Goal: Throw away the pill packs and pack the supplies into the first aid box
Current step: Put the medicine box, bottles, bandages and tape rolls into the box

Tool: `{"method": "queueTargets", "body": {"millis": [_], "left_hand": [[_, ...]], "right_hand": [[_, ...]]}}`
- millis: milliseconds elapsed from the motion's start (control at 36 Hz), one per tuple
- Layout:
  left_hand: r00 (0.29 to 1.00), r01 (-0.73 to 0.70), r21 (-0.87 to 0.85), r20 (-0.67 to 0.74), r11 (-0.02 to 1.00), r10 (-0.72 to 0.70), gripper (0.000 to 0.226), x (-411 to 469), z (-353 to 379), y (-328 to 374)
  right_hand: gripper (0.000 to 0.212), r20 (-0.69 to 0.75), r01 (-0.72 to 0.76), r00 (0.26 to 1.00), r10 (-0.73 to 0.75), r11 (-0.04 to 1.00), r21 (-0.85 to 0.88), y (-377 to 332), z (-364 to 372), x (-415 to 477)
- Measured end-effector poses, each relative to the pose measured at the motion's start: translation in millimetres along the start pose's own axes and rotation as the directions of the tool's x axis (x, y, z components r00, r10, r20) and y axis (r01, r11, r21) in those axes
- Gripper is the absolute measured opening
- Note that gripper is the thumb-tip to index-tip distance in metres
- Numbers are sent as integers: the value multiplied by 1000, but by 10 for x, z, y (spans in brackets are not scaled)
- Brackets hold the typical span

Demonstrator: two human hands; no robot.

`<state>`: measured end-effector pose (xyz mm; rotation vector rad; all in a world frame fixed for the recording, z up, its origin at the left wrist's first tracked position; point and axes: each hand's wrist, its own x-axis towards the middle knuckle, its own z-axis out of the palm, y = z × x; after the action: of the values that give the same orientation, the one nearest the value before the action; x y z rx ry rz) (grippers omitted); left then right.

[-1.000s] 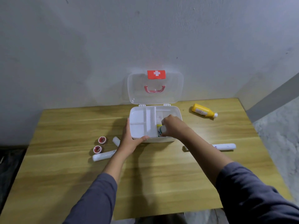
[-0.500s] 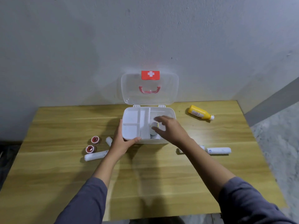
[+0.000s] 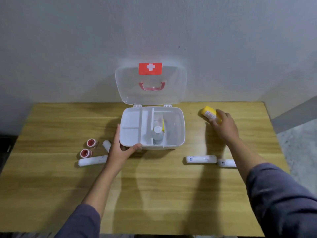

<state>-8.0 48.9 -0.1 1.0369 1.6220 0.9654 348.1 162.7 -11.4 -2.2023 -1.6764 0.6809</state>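
The white first aid box (image 3: pixel 176 127) stands open at the table's back centre, its clear lid (image 3: pixel 151 83) with a red cross label leaning up against the wall. A white-capped bottle (image 3: pixel 158 133) lies in the box's middle compartment. My left hand (image 3: pixel 120 148) grips the box's front-left corner. Over at the back right, my right hand (image 3: pixel 224 125) rests on the yellow bottle (image 3: pixel 208 113), fingers curled over it. Two white bandage rolls (image 3: pixel 200 159) lie right of the box near the front, partly under my right forearm.
Left of the box lie two red tape rolls (image 3: pixel 89 148) and two white bandage rolls (image 3: pixel 92 161). The wooden table (image 3: pixel 154 186) butts against a grey wall. The table's right edge drops to a grey floor (image 3: pixel 301 152).
My right hand left the box, with the white-capped bottle lying inside, and moved right to the yellow bottle. My left hand stayed on the box.
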Motion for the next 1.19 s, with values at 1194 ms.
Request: {"method": "queueTargets", "body": {"millis": [1194], "left_hand": [[991, -114, 198, 92, 973, 98, 106, 4, -22, 155]], "right_hand": [[33, 353, 400, 884, -305, 886, -236, -1527, 7, -1112]]}}
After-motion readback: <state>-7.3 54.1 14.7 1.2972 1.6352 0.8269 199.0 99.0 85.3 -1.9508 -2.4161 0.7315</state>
